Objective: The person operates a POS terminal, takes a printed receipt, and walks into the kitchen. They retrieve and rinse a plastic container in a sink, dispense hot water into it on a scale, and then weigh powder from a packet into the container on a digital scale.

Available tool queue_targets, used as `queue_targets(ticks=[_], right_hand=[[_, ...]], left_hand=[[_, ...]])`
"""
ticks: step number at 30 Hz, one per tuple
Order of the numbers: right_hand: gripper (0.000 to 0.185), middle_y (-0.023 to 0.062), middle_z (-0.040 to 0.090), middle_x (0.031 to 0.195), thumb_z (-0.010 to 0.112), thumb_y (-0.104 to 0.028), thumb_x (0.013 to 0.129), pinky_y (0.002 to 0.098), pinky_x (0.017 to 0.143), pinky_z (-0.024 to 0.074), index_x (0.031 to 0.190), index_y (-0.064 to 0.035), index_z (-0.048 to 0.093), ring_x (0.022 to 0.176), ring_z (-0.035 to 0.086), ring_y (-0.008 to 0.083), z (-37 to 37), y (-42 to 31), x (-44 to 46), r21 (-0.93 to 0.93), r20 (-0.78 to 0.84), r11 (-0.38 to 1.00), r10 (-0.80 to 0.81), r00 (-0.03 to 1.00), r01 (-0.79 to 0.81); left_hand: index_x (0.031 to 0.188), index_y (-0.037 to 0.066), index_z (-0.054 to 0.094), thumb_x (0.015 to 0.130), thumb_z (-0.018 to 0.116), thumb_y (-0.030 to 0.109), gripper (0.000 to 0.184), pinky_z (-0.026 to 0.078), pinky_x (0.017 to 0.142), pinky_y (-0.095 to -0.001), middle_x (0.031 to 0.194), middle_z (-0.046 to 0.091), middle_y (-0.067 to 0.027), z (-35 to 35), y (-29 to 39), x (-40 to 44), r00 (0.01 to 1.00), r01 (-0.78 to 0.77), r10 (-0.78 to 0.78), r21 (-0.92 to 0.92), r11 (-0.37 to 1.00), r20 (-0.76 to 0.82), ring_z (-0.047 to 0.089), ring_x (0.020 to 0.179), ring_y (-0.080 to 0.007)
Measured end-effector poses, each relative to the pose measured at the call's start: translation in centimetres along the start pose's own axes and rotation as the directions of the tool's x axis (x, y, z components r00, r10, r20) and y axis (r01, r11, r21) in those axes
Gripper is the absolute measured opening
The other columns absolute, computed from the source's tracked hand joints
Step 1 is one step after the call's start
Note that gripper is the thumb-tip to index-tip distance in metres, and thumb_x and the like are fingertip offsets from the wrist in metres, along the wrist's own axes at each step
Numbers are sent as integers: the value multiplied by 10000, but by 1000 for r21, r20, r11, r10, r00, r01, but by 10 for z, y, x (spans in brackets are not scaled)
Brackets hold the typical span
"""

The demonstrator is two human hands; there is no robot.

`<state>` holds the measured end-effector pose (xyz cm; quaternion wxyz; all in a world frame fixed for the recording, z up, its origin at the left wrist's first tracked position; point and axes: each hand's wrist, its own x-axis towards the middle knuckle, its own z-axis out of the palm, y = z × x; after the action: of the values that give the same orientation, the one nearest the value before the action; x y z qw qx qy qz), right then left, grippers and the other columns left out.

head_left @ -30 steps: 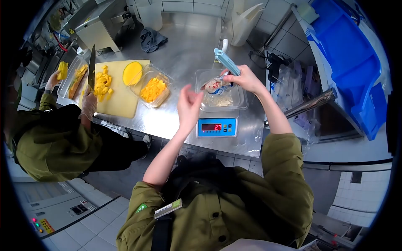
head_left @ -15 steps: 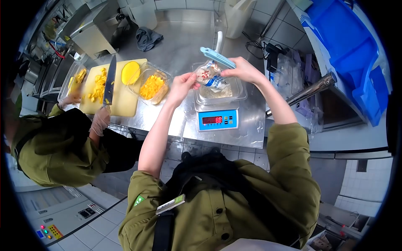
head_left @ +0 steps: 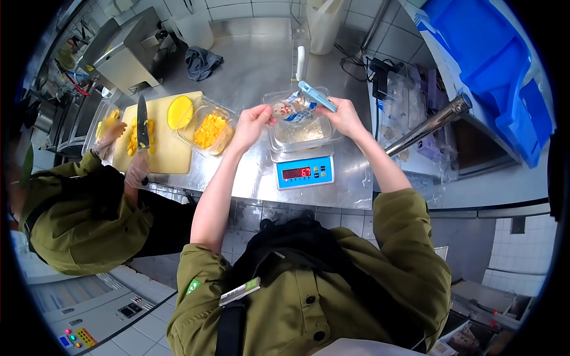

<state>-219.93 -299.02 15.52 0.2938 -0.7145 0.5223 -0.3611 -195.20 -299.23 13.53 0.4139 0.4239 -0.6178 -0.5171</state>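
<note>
A clear printed plastic bag (head_left: 292, 111) is stretched between my two hands, above a clear plastic tub (head_left: 320, 132). My left hand (head_left: 255, 123) pinches the bag's left edge. My right hand (head_left: 344, 117) is closed around the bag's other end and a light-blue bag clip (head_left: 316, 95), which sticks up to the left. Pale, flaky contents (head_left: 306, 130) lie in the tub. The tub rests on a blue-fronted digital scale (head_left: 304, 172) with lit red digits.
To my left, a gloved co-worker holds a knife (head_left: 142, 123) over chopped yellow fruit on a cutting board (head_left: 169, 151). Another tub of yellow cubes (head_left: 211, 132) stands between us. A grey cloth (head_left: 202, 62) lies behind; a metal bar (head_left: 433, 123) juts in at right.
The bag has come down closer to the tub and lies flatter, with the clip lower too. The scale's digits differ. The co-worker's knife has swung more upright in view.
</note>
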Motion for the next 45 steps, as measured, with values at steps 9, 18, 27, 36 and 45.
queue_targets(ticks=[9, 18, 27, 36, 45], right_hand=[[229, 148, 593, 718, 627, -274, 734, 372, 595, 419, 812, -66, 569, 701, 570, 321, 4, -8, -14, -274, 96, 962, 26, 995, 1], [201, 149, 590, 714, 640, -164, 712, 311, 587, 422, 844, -25, 581, 637, 559, 274, 4, -17, -18, -20, -46, 994, -113, 993, 112], [120, 152, 569, 721, 602, -102, 710, 328, 584, 418, 795, -19, 585, 662, 550, 280, 5, -12, -18, -80, -85, 987, -148, 985, 141], [141, 130, 542, 623, 623, -104, 731, 285, 537, 393, 766, 5, 540, 551, 516, 161, 10, -11, -13, -36, -177, 991, -135, 975, 130], [153, 176, 569, 720, 610, -112, 703, 365, 580, 422, 807, -14, 555, 692, 560, 321, 19, 1, -9, -142, -77, 985, -109, 991, 97]], left_hand=[[1023, 4, 524, 832, 532, 98, 213, 409, 746, -206, 894, 580, -27, 13, 26, 7, 984, -145, 129, -132, 981, -124, 520, 835, -73], [889, 20, 529, 838, 523, 103, 97, 389, 709, -194, 787, 539, 20, 14, 17, 19, 989, -136, 124, -164, 977, -77, 491, 759, -54], [1207, 9, 406, 859, 491, 100, 370, 408, 744, -234, 982, 570, -58, 21, 14, 13, 1000, -15, 10, -238, 971, -24, 505, 816, -106], [977, -42, 567, 842, 468, 34, 183, 452, 708, -219, 796, 608, -67, 19, 8, 19, 998, -13, 28, -236, 972, 61, 562, 739, -91], [853, -51, 599, 827, 490, 40, 145, 476, 619, -214, 693, 629, -71, 39, 12, 17, 977, -31, 46, 75, 997, -207, 601, 656, -92]])
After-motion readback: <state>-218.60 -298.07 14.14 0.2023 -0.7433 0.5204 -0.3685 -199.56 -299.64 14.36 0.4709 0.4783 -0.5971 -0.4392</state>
